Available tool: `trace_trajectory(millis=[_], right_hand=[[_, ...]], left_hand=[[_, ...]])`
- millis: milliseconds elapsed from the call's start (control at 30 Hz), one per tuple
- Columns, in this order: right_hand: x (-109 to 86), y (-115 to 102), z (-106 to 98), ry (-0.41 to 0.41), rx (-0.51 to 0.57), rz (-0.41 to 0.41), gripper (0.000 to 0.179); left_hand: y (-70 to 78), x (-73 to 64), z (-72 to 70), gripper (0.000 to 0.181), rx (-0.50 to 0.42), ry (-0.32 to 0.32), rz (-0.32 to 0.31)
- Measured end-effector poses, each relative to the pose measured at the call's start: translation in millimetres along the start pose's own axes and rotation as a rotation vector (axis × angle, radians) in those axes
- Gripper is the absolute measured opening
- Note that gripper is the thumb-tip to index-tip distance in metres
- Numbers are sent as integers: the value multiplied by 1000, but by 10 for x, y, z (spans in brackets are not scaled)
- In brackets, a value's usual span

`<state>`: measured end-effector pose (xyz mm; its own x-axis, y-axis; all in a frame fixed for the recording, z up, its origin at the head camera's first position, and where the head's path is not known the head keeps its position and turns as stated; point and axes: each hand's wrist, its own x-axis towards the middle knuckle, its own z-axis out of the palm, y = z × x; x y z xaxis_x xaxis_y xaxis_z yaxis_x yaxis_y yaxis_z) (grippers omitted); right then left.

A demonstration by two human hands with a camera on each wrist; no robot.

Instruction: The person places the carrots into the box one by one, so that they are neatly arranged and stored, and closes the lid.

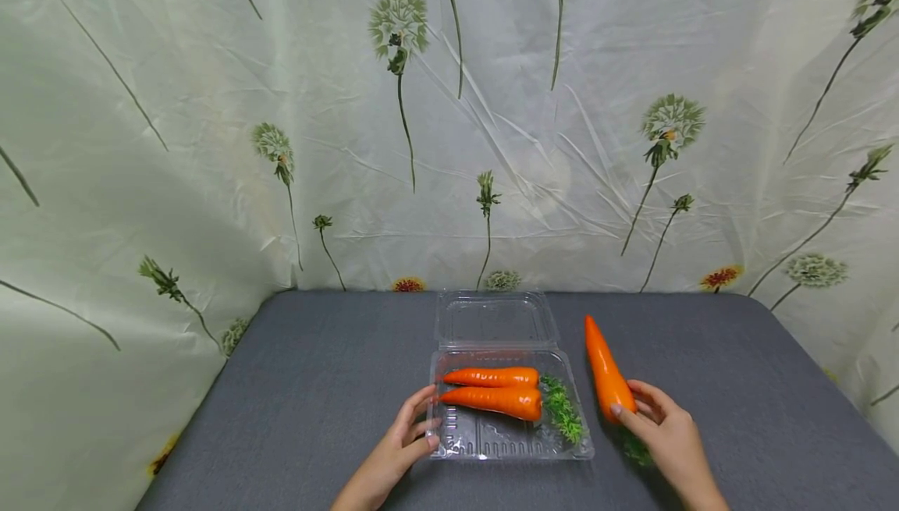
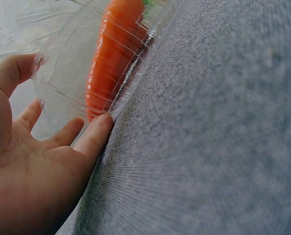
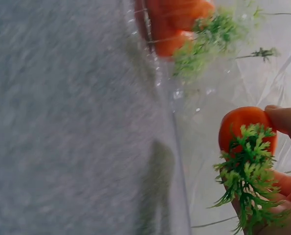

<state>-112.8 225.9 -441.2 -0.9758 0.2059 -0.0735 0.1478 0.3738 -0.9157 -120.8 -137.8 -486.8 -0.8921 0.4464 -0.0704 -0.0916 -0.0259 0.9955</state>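
A clear plastic clamshell container stands on the grey table with its lid folded back flat. Two orange carrots lie side by side in it, tips to the left and green leaves to the right. My left hand touches the container's left side, fingers spread along the wall and rim. To the right of the container, my right hand holds a third carrot near its thick end, tip pointing away. Its leafy top hangs down beside the palm.
The grey cloth-covered table spreads to both sides of the container. Behind it hangs a pale curtain printed with dandelions, which also runs along the left and right sides.
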Motion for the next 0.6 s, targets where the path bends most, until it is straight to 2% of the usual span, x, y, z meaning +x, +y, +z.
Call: trace_trajectory(millis=[300,600], right_hand=[[-17,-136,51,7,178,-137,55],[-27,-375,174,-85,264,-260,52]], left_hand=[[-3,-2,-1,62,4,-10,36],[2,-8,9,63,0,-2,14]])
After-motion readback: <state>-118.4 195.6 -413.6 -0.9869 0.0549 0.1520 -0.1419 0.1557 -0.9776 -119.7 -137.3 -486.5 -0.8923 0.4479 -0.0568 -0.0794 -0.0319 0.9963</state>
